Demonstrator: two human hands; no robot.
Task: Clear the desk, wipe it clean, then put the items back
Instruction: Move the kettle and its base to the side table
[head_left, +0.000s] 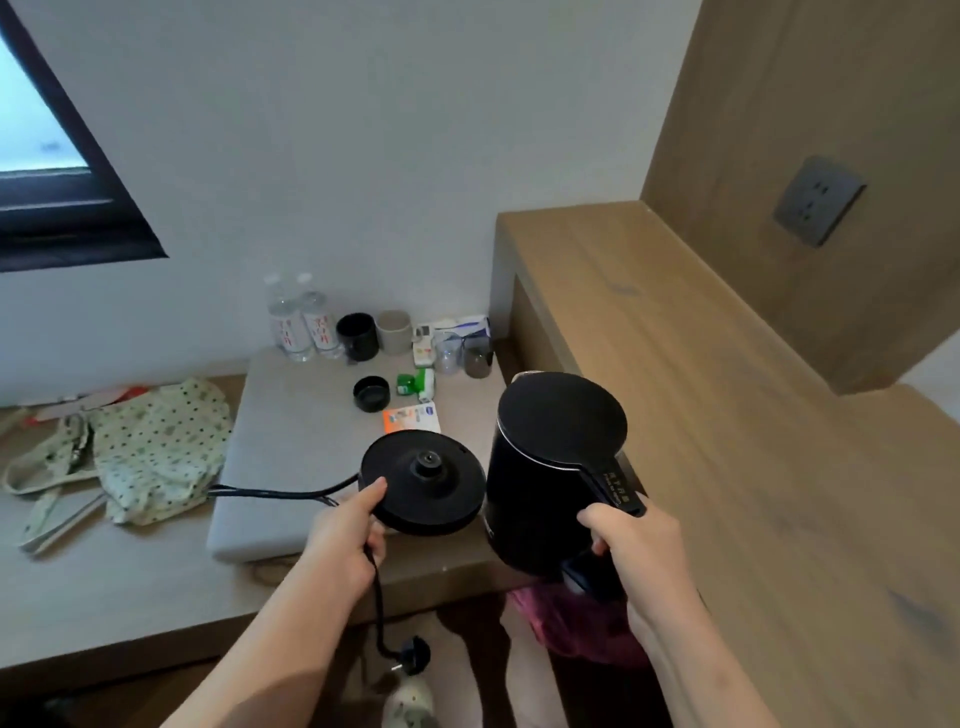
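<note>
Gripping the black kettle by its handle, right hand fingers wrapped round; pinching the flat base at its rim, left hand thumb on top. Both aloft beside the wooden table. Probably rigid, slick, heavier if filled: keep upright, mind dangling cord

I note a dark-framed window at upper left, set in a white wall. A grey wall socket sits on the wood panel at upper right. A spotted cloth bag lies at mid left. A pink item at lower right is unidentifiable.
</note>
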